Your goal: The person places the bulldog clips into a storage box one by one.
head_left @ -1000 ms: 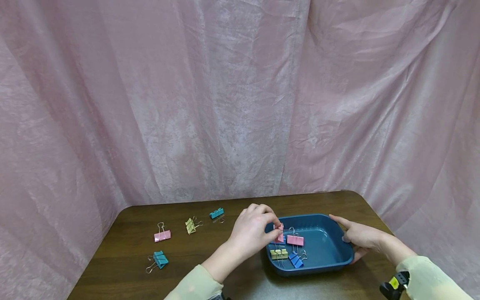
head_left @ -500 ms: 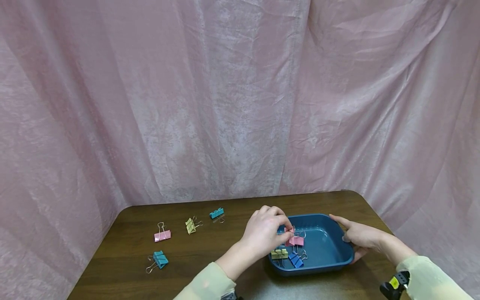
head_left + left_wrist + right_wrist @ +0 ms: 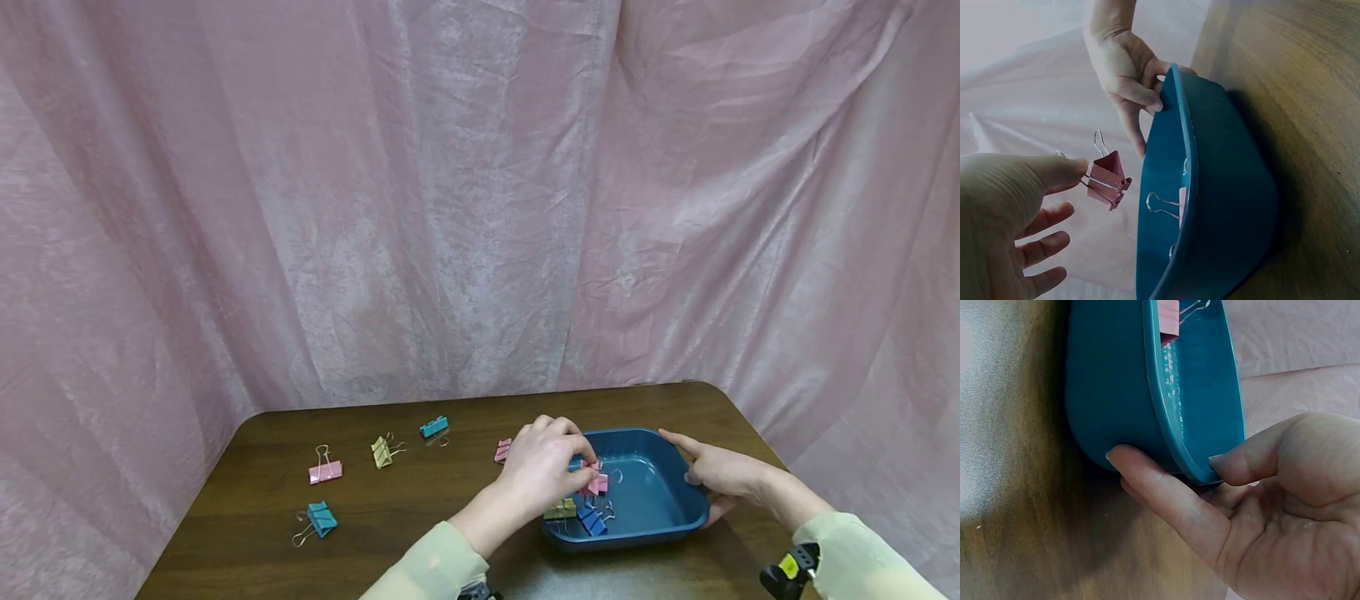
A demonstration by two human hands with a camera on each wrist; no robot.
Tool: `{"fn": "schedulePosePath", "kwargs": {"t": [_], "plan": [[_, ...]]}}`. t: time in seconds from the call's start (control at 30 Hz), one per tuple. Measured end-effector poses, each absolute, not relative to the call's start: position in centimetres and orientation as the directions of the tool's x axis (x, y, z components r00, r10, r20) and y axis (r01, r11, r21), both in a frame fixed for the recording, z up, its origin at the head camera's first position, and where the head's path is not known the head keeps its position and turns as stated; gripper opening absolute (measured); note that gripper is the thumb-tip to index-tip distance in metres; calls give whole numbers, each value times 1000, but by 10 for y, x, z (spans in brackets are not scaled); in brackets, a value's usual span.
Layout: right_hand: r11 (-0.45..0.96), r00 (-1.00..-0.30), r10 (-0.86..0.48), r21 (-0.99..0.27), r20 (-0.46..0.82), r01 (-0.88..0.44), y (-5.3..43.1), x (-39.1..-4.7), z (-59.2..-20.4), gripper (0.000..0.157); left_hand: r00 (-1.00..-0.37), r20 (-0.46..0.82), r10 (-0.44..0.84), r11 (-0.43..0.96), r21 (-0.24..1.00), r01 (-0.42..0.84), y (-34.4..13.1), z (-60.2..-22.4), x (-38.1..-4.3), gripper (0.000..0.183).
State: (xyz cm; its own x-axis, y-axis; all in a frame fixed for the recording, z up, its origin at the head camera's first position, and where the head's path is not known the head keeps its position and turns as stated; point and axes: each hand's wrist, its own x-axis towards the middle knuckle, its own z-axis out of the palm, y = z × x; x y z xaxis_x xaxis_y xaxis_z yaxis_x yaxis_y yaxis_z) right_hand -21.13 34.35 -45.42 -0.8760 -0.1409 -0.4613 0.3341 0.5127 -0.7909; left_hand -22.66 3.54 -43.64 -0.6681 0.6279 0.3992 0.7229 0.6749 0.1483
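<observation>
My left hand (image 3: 546, 460) pinches a pink binder clip (image 3: 1109, 178) between thumb and fingertip, above the left part of a blue tray (image 3: 652, 487). Its other fingers are spread in the left wrist view. Inside the tray lie a yellow binder clip (image 3: 560, 510), a blue binder clip (image 3: 592, 522) and another pink binder clip (image 3: 1169, 319), partly covered by the left hand in the head view. At the tray's right end, my right hand (image 3: 726, 475) grips the wall, thumb over the rim and fingers against the outside.
On the wooden table (image 3: 247, 492), left of the tray, lie a pink clip (image 3: 325, 472), a yellow clip (image 3: 382, 452), a teal clip (image 3: 433, 427) and a second teal clip (image 3: 322, 520). One more pink clip (image 3: 502, 451) shows just behind the left hand. A pink curtain (image 3: 450, 208) hangs behind.
The left hand has moved rightward over the tray with the pink binder clip. A pink clip on the table behind that hand has come into view. Right hand and tray have stayed in place.
</observation>
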Motion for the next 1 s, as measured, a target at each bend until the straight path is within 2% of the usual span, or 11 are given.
{"fn": "schedulePosePath", "kwargs": {"t": [1.0], "plan": [[512,-872,-147,-790,-467,337,345,-213,-457,81,-674,354,648,686,113,719,62,-443,-224,9]]}}
